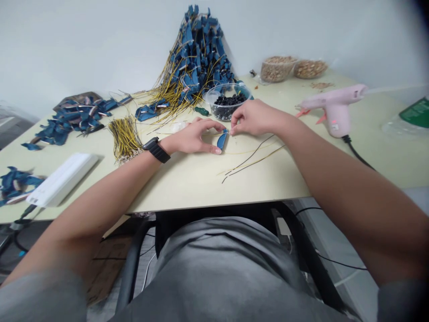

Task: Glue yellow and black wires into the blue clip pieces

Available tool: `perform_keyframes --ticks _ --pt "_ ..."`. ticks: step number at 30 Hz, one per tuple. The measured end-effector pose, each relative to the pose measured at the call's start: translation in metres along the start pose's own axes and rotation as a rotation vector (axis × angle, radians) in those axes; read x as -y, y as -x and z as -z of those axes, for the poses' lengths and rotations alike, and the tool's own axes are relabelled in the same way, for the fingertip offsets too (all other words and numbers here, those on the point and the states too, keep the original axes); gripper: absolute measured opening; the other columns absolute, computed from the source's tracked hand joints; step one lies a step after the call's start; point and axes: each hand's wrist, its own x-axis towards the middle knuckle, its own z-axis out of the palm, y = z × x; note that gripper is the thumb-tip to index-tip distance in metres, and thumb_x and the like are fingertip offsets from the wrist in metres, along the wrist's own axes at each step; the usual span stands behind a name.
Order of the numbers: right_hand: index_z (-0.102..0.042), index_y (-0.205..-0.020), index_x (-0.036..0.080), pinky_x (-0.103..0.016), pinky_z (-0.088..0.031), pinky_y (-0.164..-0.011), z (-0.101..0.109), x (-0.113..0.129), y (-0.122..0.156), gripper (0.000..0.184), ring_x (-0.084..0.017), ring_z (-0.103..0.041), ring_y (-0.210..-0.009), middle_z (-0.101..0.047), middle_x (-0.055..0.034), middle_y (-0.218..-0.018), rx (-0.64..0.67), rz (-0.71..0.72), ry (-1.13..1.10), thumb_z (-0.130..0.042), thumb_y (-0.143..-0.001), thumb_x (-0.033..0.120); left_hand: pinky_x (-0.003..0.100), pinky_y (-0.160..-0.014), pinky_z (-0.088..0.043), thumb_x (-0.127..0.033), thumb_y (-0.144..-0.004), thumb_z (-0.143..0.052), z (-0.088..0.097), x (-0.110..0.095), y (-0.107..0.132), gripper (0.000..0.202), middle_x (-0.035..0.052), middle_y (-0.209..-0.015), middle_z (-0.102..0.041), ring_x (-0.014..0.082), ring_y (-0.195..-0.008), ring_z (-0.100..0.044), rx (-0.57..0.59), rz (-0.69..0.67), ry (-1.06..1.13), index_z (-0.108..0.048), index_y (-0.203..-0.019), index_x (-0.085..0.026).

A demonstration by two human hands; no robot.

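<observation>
A small blue plastic piece (221,139) lies on the pale table (187,179) between my hands. My left hand (194,137), with a black watch on the wrist, has its fingers curled round that piece and pins it down. My right hand (255,117) pinches at the piece's upper end, fingers pressed together; what the fingertips hold is too small to make out. Thin black and yellow wires (251,158) trail from the piece toward the table's front edge.
A tall heap of blue pieces with yellow wires (196,58) stands at the back. In front of it is a clear tub of black bits (228,103). A pink glue gun (335,109) rests right. A yellow wire bundle (124,136), loose blue pieces (72,120) and a white box (62,178) lie left.
</observation>
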Motion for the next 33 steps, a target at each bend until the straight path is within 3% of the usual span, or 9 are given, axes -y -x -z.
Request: perform_keyframes --ticks 17,23,28,31,33 --pt "-0.095 -0.105 0.021 -0.041 -0.048 -0.089 -0.006 0.001 -0.005 0.009 -0.025 -0.071 -0.097 -0.082 -0.0051 -0.099 0.004 -0.019 -0.02 -0.101 -0.108 0.028 0.063 -0.145 -0.049 -0.107 -0.083 -0.097 -0.001 0.008 -0.001 0.11 0.0163 -0.165 -0.086 0.0458 -0.155 -0.075 -0.015 -0.031 -0.014 -0.088 -0.158 -0.027" --pt "-0.094 -0.104 0.021 -0.041 -0.049 -0.089 -0.003 0.0 -0.004 0.011 -0.026 -0.073 -0.098 -0.082 -0.0056 -0.097 0.022 -0.015 0.0 -0.101 -0.108 0.029 0.064 -0.144 -0.049 -0.104 -0.084 -0.096 0.0 0.006 0.0 0.111 0.0161 -0.166 -0.086 0.0462 -0.156 -0.074 0.0 -0.003 -0.014 -0.086 -0.165 -0.029" --pt "-0.097 -0.111 0.022 -0.043 -0.051 -0.094 0.002 -0.009 -0.004 0.026 -0.03 -0.077 -0.102 -0.087 -0.009 -0.105 0.004 0.012 -0.005 -0.1 -0.111 0.048 0.073 -0.145 -0.045 -0.107 -0.081 -0.095 -0.004 0.004 0.002 0.125 0.0187 -0.171 -0.084 0.051 -0.159 -0.07 0.009 0.053 -0.022 -0.079 -0.177 -0.029" --pt "-0.096 -0.109 0.022 -0.044 -0.051 -0.093 0.004 -0.011 -0.003 0.031 -0.032 -0.077 -0.104 -0.087 -0.0099 -0.105 -0.007 0.017 -0.019 -0.101 -0.11 0.053 0.073 -0.143 -0.048 -0.111 -0.077 -0.096 0.007 -0.001 0.004 0.137 0.0194 -0.171 -0.085 0.0534 -0.163 -0.067 -0.01 0.065 -0.024 -0.073 -0.186 -0.03" --pt "-0.095 -0.106 0.022 -0.044 -0.05 -0.092 0.005 -0.009 -0.002 0.026 -0.031 -0.076 -0.103 -0.087 -0.0095 -0.103 -0.01 0.007 -0.03 -0.102 -0.109 0.046 0.065 -0.141 -0.052 -0.111 -0.08 -0.094 0.029 -0.008 0.011 0.133 0.0179 -0.174 -0.084 0.0502 -0.162 -0.069 -0.042 0.04 -0.031 -0.075 -0.184 -0.03"
